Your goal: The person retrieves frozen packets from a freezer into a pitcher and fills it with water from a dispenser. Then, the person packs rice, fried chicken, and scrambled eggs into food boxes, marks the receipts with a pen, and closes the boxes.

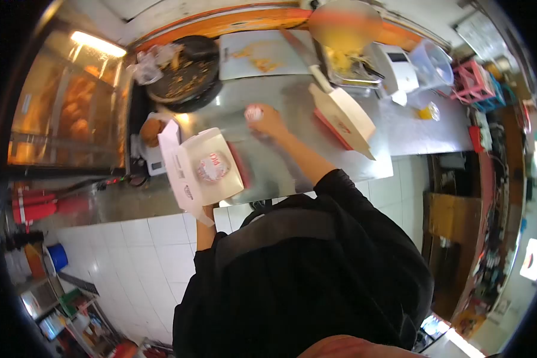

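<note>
My right hand (269,122) is closed around a small round tub with red print on its top (253,113), above the metal counter. To its left, an open cardboard takeaway box (225,186) stands at the counter's front edge with its lid folded out to the left. Inside the box lies a round, white item with red lettering (213,166). My left hand (208,213) reaches up to the box's near side; its fingers are hidden behind the cardboard, so its grip does not show. A second open box (346,116) sits on the counter at the right.
At the back are a dark round pan (188,71) with brown bits, a white cutting board (232,62), a knife (298,48) and a metal tray (355,77). A lit glass food cabinet (65,113) stands left. A white scale-like device (397,68) is at back right.
</note>
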Motion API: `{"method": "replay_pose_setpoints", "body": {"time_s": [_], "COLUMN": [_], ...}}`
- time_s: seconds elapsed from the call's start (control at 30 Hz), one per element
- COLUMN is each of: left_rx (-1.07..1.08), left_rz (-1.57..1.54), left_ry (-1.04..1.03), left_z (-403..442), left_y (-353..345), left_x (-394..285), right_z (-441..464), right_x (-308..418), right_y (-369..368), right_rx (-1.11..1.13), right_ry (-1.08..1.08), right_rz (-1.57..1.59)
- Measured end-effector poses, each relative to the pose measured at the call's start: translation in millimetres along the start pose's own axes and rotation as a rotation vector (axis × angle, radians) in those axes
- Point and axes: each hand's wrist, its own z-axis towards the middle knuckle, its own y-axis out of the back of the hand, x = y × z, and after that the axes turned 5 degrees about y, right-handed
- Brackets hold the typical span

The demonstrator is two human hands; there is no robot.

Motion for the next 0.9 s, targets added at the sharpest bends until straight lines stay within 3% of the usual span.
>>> {"method": "replay_pose_setpoints", "body": {"time_s": [0.1,0.17,0.2,0.23,0.3,0.37,0.47,0.5,0.53,0.57,0.6,0.63,0.67,0.77,0.83,0.87,0.9], "left_rx": [0.007,0.006,0.010,0.013,0.015,0.009,0.039,0.125,0.038,-0.332,-0.445,-0.552,-0.485,-0.289,-0.180,-0.227,-0.292], "left_rz": [0.026,0.032,0.039,0.044,0.056,0.073,0.054,0.054,0.238,0.760,0.972,1.195,1.238,1.338,1.373,1.498,1.769], "left_ry": [-0.003,0.005,0.006,0.012,0.025,0.028,0.050,0.049,-0.187,-0.637,-0.829,-1.008,-1.038,-1.067,-1.013,-1.139,-0.946], "left_z": [13,24,29,33,40,44,62,90,80,77,60,47,49,63,67,73,72], "left_y": [-23,-39,-49,-58,-76,-92,-112,-88,-114,-137,-159,-172,-173,-170,-165,-159,-162], "left_x": [-1,1,4,8,21,37,72,91,90,87,79,75,78,71,50,23,-23], "right_z": [-82,-153,-190,-193,-171,-101,-5,9,31,30,17,-3,-22,-42,-54,-64,-72], "right_x": [71,114,150,135,103,27,-112,-156,-200,-189,-178,-167,-158,-213,-156,-116,-88], "right_y": [62,135,173,224,301,337,324,313,310,301,287,272,257,199,180,179,180], "right_rx": [-0.009,-0.079,-0.165,-0.180,-0.073,0.254,0.728,0.811,0.789,0.874,0.931,0.806,0.674,0.019,0.234,0.339,0.205], "right_ry": [0.451,0.443,0.398,0.597,0.565,0.506,0.382,0.329,0.106,0.313,0.527,0.753,0.960,0.243,0.350,0.401,0.464], "right_rz": [0.278,0.222,-0.043,-0.271,-0.656,-0.911,-0.941,-0.872,-0.660,-1.002,-1.334,-1.181,-1.014,-0.920,-1.083,-1.165,-1.088]}}
